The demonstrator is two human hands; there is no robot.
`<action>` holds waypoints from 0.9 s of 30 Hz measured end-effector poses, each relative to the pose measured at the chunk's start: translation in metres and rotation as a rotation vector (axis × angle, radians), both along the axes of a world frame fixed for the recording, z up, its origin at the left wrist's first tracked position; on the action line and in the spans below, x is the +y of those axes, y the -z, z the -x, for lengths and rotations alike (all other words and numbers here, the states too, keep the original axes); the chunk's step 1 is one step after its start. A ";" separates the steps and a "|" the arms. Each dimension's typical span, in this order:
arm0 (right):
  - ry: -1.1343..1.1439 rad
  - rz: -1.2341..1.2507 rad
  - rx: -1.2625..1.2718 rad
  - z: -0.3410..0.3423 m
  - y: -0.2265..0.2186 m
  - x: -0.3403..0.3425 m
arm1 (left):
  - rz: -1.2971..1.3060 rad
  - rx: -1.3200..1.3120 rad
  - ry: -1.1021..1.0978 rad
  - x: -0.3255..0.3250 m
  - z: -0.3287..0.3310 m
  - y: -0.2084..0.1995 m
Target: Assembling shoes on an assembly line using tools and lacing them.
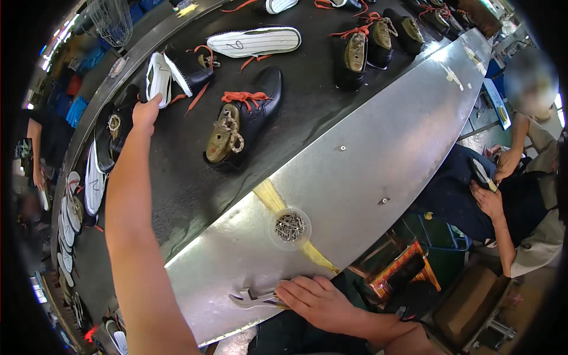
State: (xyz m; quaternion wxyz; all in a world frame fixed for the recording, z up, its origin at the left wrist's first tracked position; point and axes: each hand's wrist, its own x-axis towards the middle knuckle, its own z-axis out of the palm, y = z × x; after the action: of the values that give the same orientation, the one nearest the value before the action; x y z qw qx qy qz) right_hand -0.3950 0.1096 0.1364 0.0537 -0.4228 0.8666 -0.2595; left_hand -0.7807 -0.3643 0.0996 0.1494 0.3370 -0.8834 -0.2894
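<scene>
My left hand point(147, 113) reaches far out over the dark surface. Its fingers are closed on the near end of a white shoe sole point(158, 78), beside a black shoe point(200, 78) with orange laces. By the near edge of the metal ledge, my right hand point(310, 300) is wrapped round the handles of metal pincers point(253, 299), whose jaws point left. A black shoe point(266, 94) with orange laces, a last inside it, sits between my hands. Beyond it lies a shoe with its white sole point(255, 42) turned up.
A clear round tub of nails point(290, 227) stands on yellow tape point(269, 195) on the metal ledge point(361, 171). More black shoes point(350, 56) stand at the far right, and several white soles point(68, 219) line the left. A co-worker's hands point(490, 201) work at right.
</scene>
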 end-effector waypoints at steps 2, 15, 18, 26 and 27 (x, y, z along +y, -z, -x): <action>0.002 -0.025 -0.063 0.006 -0.009 0.000 | -0.472 0.055 0.014 0.010 -0.036 -0.020; 0.306 1.015 -1.146 0.001 -0.050 0.023 | -0.513 0.005 -0.063 0.019 -0.633 -0.068; 0.561 1.055 -1.058 0.024 -0.055 0.022 | -0.080 -0.527 0.173 0.032 -0.662 -0.068; 0.908 0.500 0.095 0.093 -0.010 0.069 | 0.046 -0.183 0.526 0.063 -0.352 -0.170; 0.890 0.395 0.147 0.105 -0.010 0.075 | -0.174 -0.083 0.624 0.087 -0.290 -0.164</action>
State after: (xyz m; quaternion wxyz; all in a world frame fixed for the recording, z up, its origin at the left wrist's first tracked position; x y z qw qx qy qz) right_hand -0.4996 0.1845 0.1463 -0.2049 -0.0307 0.8989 -0.3861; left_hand -0.4911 -0.2774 0.2640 -0.0120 0.0732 -0.9213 -0.3817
